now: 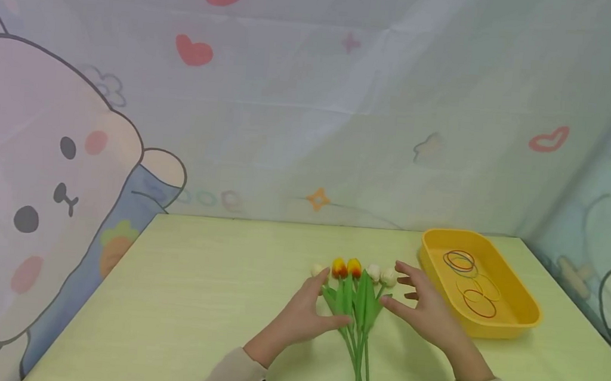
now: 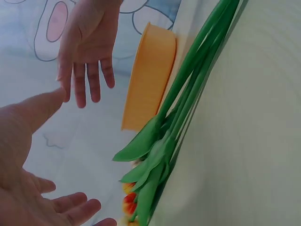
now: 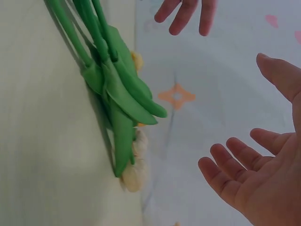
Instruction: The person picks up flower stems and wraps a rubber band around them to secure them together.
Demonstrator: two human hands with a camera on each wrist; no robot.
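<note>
A bunch of artificial tulips (image 1: 362, 308) lies on the table, green stems crossing toward the front edge. Its blooms are orange-red and yellow in the middle (image 1: 346, 268) and white at the sides (image 1: 388, 276). On the left of the bunch hovers my left hand (image 1: 304, 310), fingers spread, thumb reaching over the leaves in the head view. My right hand (image 1: 425, 310) is held on the other side, fingers apart and palm facing inward. Both wrist views show the left hand (image 2: 51, 183) and right hand (image 3: 263, 174) holding nothing, with the tulips (image 3: 110, 89) flat on the table.
A yellow tray (image 1: 512, 302) stands at the right rear of the table (image 1: 212, 279), with several coloured rubber bands (image 1: 478, 303) inside. Behind the table hangs a printed cloth (image 1: 289, 123) with hearts and a cartoon animal.
</note>
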